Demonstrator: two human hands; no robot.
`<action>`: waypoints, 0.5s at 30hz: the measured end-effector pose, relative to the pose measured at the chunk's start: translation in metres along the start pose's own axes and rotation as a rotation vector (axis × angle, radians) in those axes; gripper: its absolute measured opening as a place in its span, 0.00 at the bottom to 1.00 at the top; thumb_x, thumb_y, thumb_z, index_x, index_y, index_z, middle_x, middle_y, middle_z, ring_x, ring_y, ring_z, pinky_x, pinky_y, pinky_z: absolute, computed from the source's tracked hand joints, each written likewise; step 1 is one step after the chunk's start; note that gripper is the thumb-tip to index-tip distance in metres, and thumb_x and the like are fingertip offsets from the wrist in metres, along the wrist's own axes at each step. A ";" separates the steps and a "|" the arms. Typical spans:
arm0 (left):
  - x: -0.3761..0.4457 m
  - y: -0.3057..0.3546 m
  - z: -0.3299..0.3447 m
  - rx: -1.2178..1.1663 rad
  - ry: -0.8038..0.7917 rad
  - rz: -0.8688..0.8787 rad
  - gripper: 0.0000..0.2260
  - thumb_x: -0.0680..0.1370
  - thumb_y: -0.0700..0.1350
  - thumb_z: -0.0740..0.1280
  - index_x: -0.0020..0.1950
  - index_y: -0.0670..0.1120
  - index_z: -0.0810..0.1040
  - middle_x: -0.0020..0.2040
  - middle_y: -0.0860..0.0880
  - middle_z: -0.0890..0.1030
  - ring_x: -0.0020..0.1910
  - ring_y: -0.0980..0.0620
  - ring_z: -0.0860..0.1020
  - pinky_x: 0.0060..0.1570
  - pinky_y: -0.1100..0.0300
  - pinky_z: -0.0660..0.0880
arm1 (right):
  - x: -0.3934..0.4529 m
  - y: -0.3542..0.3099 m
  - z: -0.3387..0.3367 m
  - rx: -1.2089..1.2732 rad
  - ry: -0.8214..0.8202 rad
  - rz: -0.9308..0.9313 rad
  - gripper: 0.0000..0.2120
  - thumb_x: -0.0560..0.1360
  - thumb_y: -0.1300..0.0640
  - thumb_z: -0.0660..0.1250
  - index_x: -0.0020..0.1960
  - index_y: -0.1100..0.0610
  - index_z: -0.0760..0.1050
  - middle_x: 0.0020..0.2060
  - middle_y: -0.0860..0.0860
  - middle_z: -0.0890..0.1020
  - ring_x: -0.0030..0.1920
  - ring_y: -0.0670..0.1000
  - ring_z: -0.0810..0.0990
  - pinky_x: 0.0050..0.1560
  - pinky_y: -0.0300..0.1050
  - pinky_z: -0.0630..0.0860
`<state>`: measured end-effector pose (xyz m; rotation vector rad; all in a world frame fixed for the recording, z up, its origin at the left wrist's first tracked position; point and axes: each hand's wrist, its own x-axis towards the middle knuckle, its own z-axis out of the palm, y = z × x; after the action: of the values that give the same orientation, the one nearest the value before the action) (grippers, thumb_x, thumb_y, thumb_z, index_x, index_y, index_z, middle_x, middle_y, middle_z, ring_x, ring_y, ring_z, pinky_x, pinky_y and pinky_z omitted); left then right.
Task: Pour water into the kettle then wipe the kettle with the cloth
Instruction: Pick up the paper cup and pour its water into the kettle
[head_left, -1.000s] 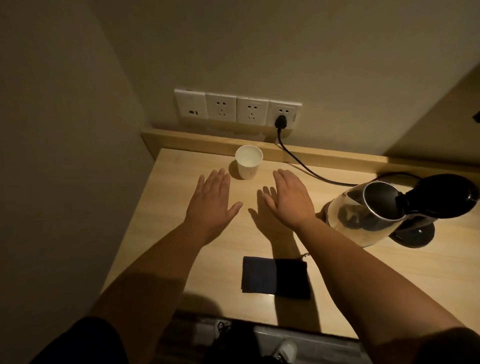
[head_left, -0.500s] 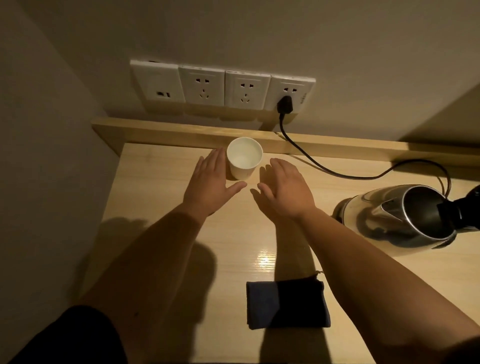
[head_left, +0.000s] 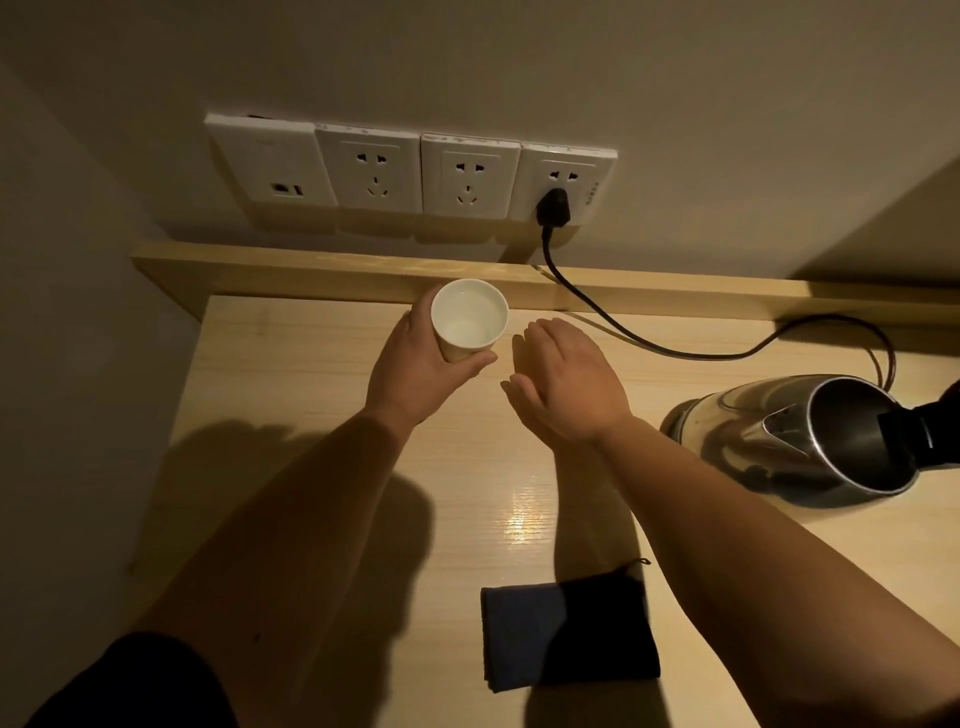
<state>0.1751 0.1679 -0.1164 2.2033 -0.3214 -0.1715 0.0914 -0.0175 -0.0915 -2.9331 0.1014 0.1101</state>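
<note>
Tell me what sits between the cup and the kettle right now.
In the head view, the open right hand hovers between the cup, held by the left hand, and the open-lidded kettle. Past it lies bare table.

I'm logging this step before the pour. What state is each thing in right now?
Cup: upright, water inside, held by the left hand.
Right hand: open, holding nothing, beside the cup.
Kettle: lid open, on the table.
Cloth: folded, lying flat, untouched.
Plug: in the rightmost socket.
Other sockets: unused.
</note>
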 end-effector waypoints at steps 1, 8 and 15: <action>-0.001 0.000 0.002 -0.013 -0.001 -0.015 0.42 0.62 0.68 0.73 0.70 0.60 0.57 0.66 0.55 0.71 0.62 0.55 0.71 0.57 0.53 0.76 | -0.001 0.001 0.000 -0.006 -0.001 -0.001 0.31 0.79 0.41 0.59 0.75 0.58 0.62 0.73 0.56 0.68 0.72 0.58 0.65 0.71 0.54 0.62; -0.003 0.002 0.012 -0.068 0.000 -0.094 0.42 0.61 0.69 0.73 0.69 0.60 0.57 0.64 0.54 0.71 0.59 0.55 0.71 0.55 0.53 0.77 | -0.010 0.003 0.004 -0.026 -0.002 -0.011 0.30 0.79 0.41 0.59 0.74 0.58 0.64 0.71 0.57 0.70 0.71 0.58 0.66 0.71 0.54 0.63; -0.010 0.006 0.010 -0.084 0.013 -0.054 0.38 0.64 0.65 0.74 0.68 0.60 0.58 0.62 0.57 0.71 0.58 0.56 0.71 0.53 0.56 0.77 | -0.034 0.002 0.013 -0.051 -0.038 -0.026 0.31 0.80 0.39 0.54 0.76 0.59 0.60 0.75 0.58 0.65 0.75 0.59 0.60 0.74 0.54 0.53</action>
<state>0.1625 0.1601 -0.1176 2.1300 -0.2437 -0.1970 0.0565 -0.0144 -0.1020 -2.9800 0.0554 0.1673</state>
